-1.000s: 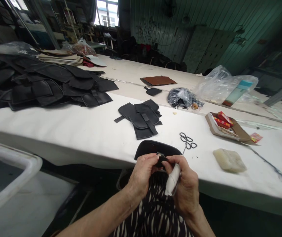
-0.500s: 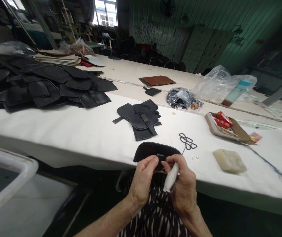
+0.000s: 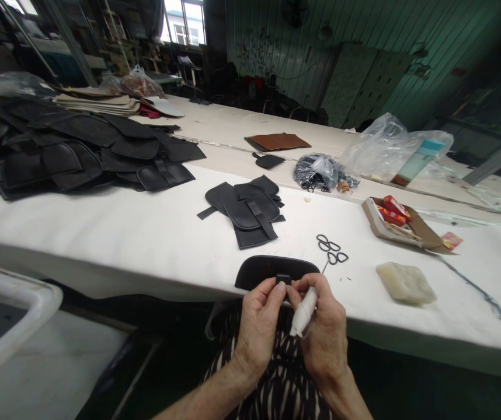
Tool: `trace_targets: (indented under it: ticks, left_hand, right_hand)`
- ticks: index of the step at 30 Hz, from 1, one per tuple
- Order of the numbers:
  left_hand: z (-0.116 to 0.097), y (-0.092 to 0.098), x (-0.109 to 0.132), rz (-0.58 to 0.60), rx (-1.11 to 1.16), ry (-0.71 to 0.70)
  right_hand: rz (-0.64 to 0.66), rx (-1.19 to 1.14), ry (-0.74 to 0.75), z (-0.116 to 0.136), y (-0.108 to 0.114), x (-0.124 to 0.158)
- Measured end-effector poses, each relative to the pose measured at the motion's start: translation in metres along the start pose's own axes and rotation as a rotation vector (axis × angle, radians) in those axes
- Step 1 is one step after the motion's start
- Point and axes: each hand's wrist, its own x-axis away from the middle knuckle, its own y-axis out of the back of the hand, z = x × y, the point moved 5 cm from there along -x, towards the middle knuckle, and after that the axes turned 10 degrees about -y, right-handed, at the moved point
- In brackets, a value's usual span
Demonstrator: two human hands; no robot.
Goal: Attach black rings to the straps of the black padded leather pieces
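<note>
Black flap piece (image 3: 254, 270) at near edge of bench (image 3: 145, 227), with tab (image 3: 282, 279) clamped in left grip (image 3: 259, 315), white-wrapped tool (image 3: 304, 311) in right grip (image 3: 330, 318); seemingly mid-adjustment of tab, next calling for steady pinching.

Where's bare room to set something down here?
White cover is bare in front of the large black pile, left of the small black stack. Another patch lies between that stack, the rings and the cardboard box. The pile crowds the left; left hand, right hand and black piece crowd the middle near edge.
</note>
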Motion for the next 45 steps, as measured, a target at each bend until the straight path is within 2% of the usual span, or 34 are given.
trace_targets:
  ticks: [10, 16, 22, 32, 45]
  left_hand:
    - [-0.004, 0.000, 0.002, -0.075, -0.017, 0.014]
    - [0.008, 0.000, -0.003, -0.018, 0.129, 0.043]
    - [0.009, 0.002, -0.007, -0.012, 0.216, 0.067]
    - [0.012, 0.009, -0.003, -0.017, 0.072, 0.051]
    - [-0.001, 0.006, 0.000, -0.041, -0.177, -0.023]
  right_hand:
    - [0.023, -0.007, -0.010, 0.002, -0.001, 0.000]
    - [0.028, -0.019, -0.062, 0.001, -0.004, 0.001]
    - [0.062, -0.039, -0.069, -0.001, -0.004, 0.005]
    - [-0.019, -0.188, -0.116, 0.004, -0.005, 0.005]
    - [0.053, -0.212, -0.201, -0.006, -0.010, 0.005]
